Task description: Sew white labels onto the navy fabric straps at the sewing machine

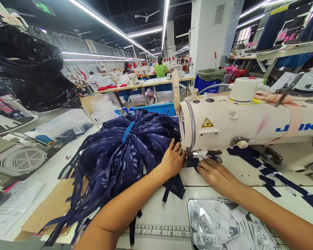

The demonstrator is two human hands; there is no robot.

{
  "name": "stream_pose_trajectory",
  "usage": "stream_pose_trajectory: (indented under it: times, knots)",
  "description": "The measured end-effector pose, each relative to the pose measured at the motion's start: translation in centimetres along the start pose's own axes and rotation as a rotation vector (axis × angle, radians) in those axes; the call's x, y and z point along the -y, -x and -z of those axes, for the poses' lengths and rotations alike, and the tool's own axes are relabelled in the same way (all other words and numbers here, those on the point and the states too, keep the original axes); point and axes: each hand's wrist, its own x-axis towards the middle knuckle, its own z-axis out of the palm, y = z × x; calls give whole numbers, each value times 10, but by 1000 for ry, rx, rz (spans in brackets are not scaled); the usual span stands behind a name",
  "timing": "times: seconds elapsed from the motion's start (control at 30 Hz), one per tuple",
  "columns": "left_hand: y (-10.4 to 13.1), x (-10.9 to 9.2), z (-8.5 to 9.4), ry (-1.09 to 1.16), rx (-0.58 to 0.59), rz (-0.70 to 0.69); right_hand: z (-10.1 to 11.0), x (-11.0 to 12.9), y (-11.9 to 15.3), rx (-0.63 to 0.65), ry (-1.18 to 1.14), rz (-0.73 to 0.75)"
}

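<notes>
Head view: closest, a metal tray [189,211] full of white printed labels [206,239] sits at the table's near edge, partly under the right forearm, beside a printed ruler scale [159,232]. Just beyond, the right hand [214,171] has its fingers curled on a small navy fabric piece [194,163] (little of it shows), pinching it at the needle area of a white sewing machine [211,119]. The left hand [173,159] lies with fingers spread at the machine's head end; whether it grips any cloth, I cannot tell. Left of it, a heap of navy garments [106,156], gathered by a light blue tie [127,132], covers much of the table. Navy strips [289,184] lie right of the right hand, by the machine's base. Farther off, a black plastic bag [28,66] hangs at left, and a person in green [161,70] sits among more machines.
</notes>
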Motion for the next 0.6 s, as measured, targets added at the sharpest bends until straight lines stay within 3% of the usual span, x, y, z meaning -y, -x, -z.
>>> stream_pose_trajectory:
  times: [0.3, 0.6]
  knots:
    - [-7, 8, -2, 2, -25, -41, -4, 9, -5, -49, 65, -4]
    - [-13, 10, -9, -40, -25, -28, -10, 10, -8, 3, 88, -54]
